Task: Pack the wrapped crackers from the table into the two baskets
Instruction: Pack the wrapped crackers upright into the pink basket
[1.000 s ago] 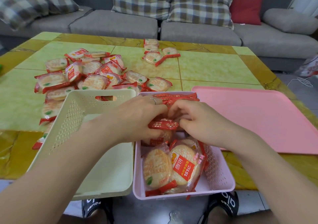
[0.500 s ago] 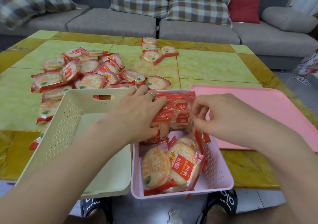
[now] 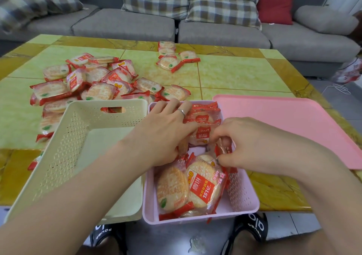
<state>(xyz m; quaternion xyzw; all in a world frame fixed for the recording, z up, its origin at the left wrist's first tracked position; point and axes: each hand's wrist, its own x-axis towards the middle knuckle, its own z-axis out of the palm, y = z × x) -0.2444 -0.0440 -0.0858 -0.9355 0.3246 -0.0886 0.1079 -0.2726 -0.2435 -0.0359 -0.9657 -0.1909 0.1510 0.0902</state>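
Note:
A pink basket (image 3: 244, 200) at the table's near edge holds several wrapped crackers (image 3: 197, 188) in red and clear wrappers. My left hand (image 3: 162, 131) lies over the standing packs in the basket's far half, fingers reaching to its far rim. My right hand (image 3: 248, 143) is inside the basket on the right, its fingertips pinching a wrapped cracker (image 3: 225, 148) upright against the right wall. A cream basket (image 3: 64, 157) stands to the left of the pink one and holds nothing. A big heap of wrapped crackers (image 3: 88, 86) lies on the table behind it.
A small group of wrapped crackers (image 3: 172, 59) lies at the table's far middle. A pink tray (image 3: 293, 125) sits to the right of the pink basket. A grey sofa (image 3: 215, 31) with checked cushions runs behind the table. My slippers (image 3: 254, 227) show below the table edge.
My right hand has moved from the basket's middle to its right side and lower. My left hand has slid toward the far rim. The packs in the far half now stand more upright.

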